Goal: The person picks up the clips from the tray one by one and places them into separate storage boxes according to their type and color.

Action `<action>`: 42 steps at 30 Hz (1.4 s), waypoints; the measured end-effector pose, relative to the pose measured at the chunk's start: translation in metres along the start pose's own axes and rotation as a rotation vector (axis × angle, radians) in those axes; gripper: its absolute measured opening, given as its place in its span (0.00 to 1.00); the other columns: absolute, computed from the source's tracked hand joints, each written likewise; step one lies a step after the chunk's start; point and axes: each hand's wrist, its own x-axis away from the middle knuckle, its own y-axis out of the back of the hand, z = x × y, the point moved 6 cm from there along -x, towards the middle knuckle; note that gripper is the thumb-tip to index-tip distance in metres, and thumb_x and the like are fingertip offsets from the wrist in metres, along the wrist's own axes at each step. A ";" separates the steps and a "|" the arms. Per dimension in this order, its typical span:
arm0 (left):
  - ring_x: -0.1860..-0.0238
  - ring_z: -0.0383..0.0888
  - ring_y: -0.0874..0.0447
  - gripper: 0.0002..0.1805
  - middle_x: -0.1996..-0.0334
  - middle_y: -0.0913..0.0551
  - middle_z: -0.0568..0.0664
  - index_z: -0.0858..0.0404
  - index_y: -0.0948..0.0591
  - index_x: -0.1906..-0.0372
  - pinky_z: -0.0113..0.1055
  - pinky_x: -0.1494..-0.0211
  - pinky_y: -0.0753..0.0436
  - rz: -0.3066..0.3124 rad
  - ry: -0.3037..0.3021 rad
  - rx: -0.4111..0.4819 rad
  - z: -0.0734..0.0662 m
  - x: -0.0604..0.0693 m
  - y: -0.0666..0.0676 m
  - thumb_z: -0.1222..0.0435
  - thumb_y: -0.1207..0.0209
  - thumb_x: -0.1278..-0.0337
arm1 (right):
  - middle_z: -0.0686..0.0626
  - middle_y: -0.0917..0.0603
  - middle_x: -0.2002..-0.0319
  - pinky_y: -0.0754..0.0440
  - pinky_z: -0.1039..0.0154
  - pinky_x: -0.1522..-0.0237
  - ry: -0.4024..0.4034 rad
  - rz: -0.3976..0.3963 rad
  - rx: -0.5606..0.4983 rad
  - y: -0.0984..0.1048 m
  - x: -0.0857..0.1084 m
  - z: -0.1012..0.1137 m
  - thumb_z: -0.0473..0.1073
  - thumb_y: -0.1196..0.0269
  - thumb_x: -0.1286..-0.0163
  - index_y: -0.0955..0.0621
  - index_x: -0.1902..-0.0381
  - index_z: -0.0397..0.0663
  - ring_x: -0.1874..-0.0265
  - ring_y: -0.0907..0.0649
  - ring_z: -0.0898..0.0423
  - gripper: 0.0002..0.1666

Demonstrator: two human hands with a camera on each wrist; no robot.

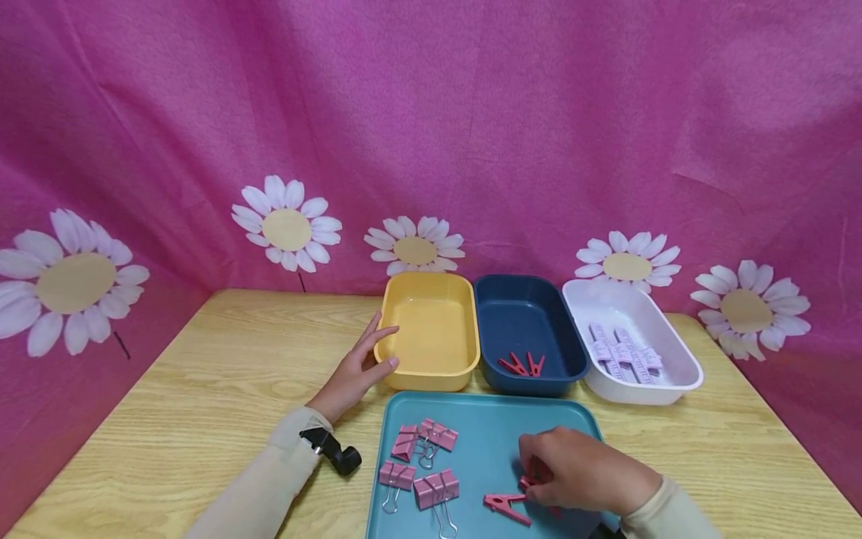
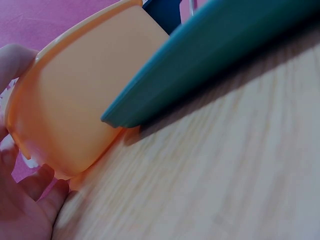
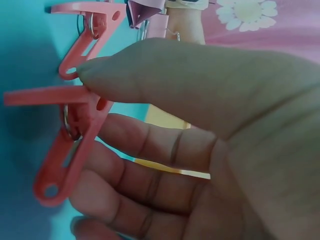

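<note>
The backdrop [image 1: 471,112] is coloured magenta and printed with white, yellow-centred daisies [image 1: 286,229]; the table [image 1: 168,397] is streaked with pale wood grain. Plain colour is shown by a yellow bin [image 1: 431,329], navy bin [image 1: 525,314], white bin [image 1: 614,305], teal tray [image 1: 485,430], red clothespins [image 3: 90,117] and pink binder clips [image 1: 436,490].

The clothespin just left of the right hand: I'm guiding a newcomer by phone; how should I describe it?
Find the teal tray in front of the navy bin. Over the tray's right half is the right hand; just left of that hand lies a red clothespin. Unlike its twin, held by that hand, it lies loose.
</note>
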 end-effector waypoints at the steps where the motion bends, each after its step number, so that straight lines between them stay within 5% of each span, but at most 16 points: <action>1: 0.24 0.45 0.61 0.30 0.24 0.61 0.32 0.47 0.34 0.29 0.47 0.26 0.46 -0.001 0.001 -0.001 0.000 0.000 0.000 0.57 0.42 0.35 | 0.62 0.26 0.78 0.27 0.69 0.76 -0.001 -0.001 0.003 0.000 0.000 0.000 0.48 0.28 0.43 0.21 0.69 0.60 0.77 0.26 0.64 0.10; 30: 0.24 0.44 0.61 0.29 0.24 0.61 0.32 0.44 0.34 0.31 0.46 0.26 0.46 0.004 -0.012 0.012 -0.002 0.000 0.000 0.55 0.41 0.35 | 0.63 0.24 0.78 0.25 0.68 0.77 0.017 -0.040 -0.044 0.012 0.000 -0.002 0.44 0.31 0.42 0.23 0.68 0.61 0.78 0.25 0.64 0.10; 42: 0.24 0.44 0.61 0.29 0.24 0.61 0.32 0.48 0.34 0.30 0.46 0.26 0.47 0.000 -0.009 0.015 0.000 -0.001 -0.001 0.58 0.42 0.35 | 0.63 0.24 0.82 0.24 0.69 0.79 0.114 -0.114 -0.067 0.022 0.002 0.004 0.43 0.34 0.38 0.25 0.69 0.59 0.84 0.24 0.65 0.09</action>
